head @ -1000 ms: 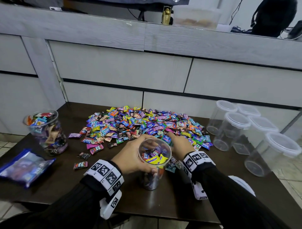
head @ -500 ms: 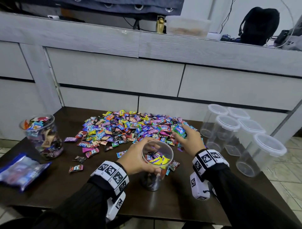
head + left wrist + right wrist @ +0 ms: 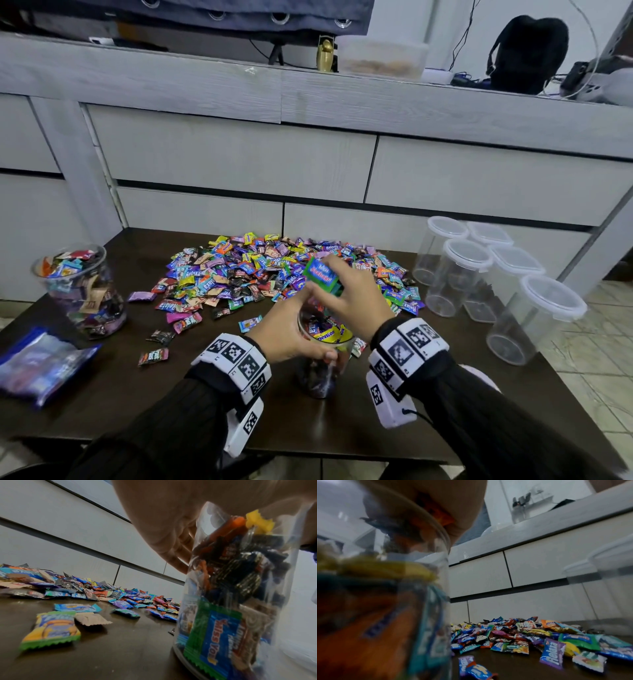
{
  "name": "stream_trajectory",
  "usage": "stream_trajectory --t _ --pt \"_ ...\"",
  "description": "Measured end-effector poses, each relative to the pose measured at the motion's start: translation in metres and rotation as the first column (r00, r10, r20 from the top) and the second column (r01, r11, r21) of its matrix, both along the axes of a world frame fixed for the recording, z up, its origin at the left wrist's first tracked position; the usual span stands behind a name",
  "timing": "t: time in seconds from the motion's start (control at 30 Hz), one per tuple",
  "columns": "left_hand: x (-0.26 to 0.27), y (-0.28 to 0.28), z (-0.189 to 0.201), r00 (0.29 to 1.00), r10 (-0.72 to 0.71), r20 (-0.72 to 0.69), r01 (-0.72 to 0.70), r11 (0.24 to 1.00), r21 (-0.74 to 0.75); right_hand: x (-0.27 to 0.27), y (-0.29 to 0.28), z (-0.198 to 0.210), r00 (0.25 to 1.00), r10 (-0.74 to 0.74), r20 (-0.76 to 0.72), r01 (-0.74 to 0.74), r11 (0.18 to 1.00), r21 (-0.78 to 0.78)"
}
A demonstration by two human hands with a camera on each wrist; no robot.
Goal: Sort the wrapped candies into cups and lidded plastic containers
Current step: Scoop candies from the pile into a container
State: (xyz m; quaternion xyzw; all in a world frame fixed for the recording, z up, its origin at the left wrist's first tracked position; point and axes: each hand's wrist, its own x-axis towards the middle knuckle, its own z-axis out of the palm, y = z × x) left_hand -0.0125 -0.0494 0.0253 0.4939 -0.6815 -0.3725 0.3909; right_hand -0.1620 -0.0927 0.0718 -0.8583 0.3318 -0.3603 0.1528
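Note:
A clear cup [image 3: 325,359] partly filled with wrapped candies stands on the dark table near its front edge. My left hand [image 3: 291,337] grips the cup's upper wall; in the left wrist view its fingers [image 3: 173,550] curl round the cup [image 3: 240,588]. My right hand [image 3: 346,294] hovers over the cup's mouth and pinches a green and blue candy [image 3: 321,274]. Behind lies a wide pile of wrapped candies [image 3: 260,270]. In the right wrist view the cup [image 3: 385,601] fills the left side, blurred.
A candy-filled glass jar [image 3: 80,289] stands at the table's left, a blue plastic bag [image 3: 41,365] in front of it. Several empty lidded clear containers [image 3: 479,281] stand at the right. Loose candies [image 3: 161,346] lie left of the cup. A grey drawer unit rises behind the table.
My right hand has come back from the pile to above the cup, now holding a green and blue candy. The left hand has stayed on the cup.

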Motion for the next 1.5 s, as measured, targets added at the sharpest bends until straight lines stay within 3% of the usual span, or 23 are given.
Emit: stream_trajectory --t 0.13,0.33,0.43,0.6,0.8,1.07,1.33,1.5 --pt "0.0028 -0.0036 -0.0041 0.997 0.038 0.063 -0.040 0.999 0.036 -0.0012 0.0032 -0.0049 0.993 0.038 -0.114 -0.047 0.996 -0.081" --pt "0.0031 -0.0052 -0.0066 0.999 0.035 0.038 -0.037 0.999 0.036 -0.0017 0.0057 -0.0069 0.992 0.114 -0.044 -0.118 0.987 -0.108" --pt "0.0030 -0.0051 -0.0075 0.999 0.011 -0.038 -0.011 1.000 0.010 -0.0018 0.0059 -0.0059 0.993 0.118 -0.029 -0.121 0.986 -0.115" --pt "0.0025 -0.0031 -0.0028 1.000 -0.011 -0.028 0.010 1.000 -0.027 -0.0054 0.0062 -0.0060 0.993 0.121 0.015 -0.118 0.985 -0.128" --pt "0.0034 -0.0041 -0.0061 0.998 -0.022 -0.063 0.021 1.000 -0.016 -0.0067 0.0055 -0.0067 0.985 0.171 0.013 -0.170 0.985 -0.018" --pt "0.0027 -0.0045 -0.0051 0.999 -0.025 -0.027 0.024 0.998 -0.055 -0.0043 0.0029 -0.0047 0.978 0.207 -0.013 -0.208 0.976 -0.058" --pt "0.0037 -0.0034 -0.0027 1.000 -0.030 0.000 0.030 0.999 -0.035 -0.0056 -0.0017 -0.0022 0.966 0.074 0.248 -0.132 0.965 0.227" --pt "0.0036 -0.0034 -0.0045 1.000 -0.016 -0.010 0.016 1.000 -0.018 0.0006 -0.0009 -0.0068 0.959 0.074 0.275 -0.136 0.967 0.215"
